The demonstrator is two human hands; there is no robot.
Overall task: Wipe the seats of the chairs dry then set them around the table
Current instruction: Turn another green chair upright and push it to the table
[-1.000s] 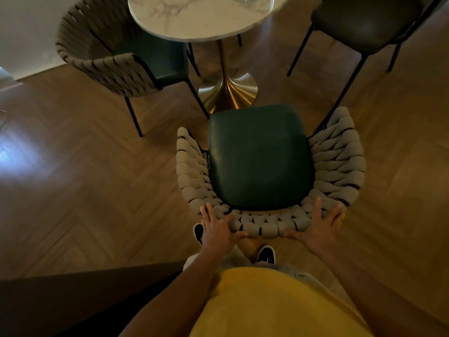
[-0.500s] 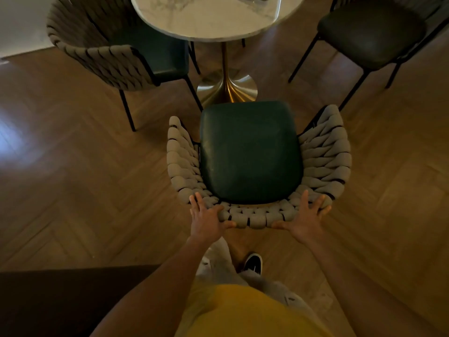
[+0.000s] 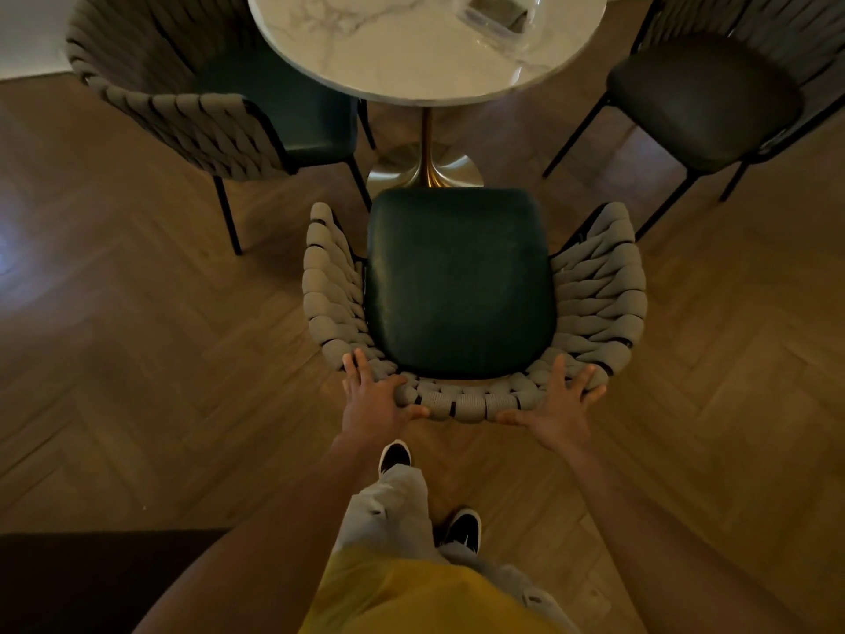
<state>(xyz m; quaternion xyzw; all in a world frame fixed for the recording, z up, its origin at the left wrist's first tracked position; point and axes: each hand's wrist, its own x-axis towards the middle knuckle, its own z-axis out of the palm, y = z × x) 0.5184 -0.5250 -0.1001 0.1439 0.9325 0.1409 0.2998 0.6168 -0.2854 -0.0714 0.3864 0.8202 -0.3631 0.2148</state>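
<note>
Under you runs the floor (image 3: 137, 359), herringbone wood, dim. On it stands the table (image 3: 388, 52), round, marble-topped, on a gold pedestal flaring to a base just beyond the near chair's front edge. No brand, label or writing reads anywhere in this light; a clear tray (image 3: 498, 16) sits on the tabletop with something dark in it, too blurred to name.

Three chairs ring the table. The left chair (image 3: 192, 107) has a woven back turned toward you and its seat tucked partly under the tabletop. The right chair (image 3: 704, 102) shows a dark round seat on thin black legs, beside the table's edge. The near chair (image 3: 457, 286) sits square in front of you, dark green seat facing the pedestal, woven back curving round toward your hands.

Your left hand (image 3: 372, 404) rests on the back's left rear corner: fingers straight and spread over the outer weave, thumb lying along the rear rim. Your right hand (image 3: 560, 414) mirrors it at the right rear corner, fingers fanned flat against the weave, thumb pointing inward along the rim. Neither hand is curled round anything; both press flat. The seat lies just beyond your fingertips, apart from them.

Below, your shoes (image 3: 395, 455) stand staggered behind the chair.
</note>
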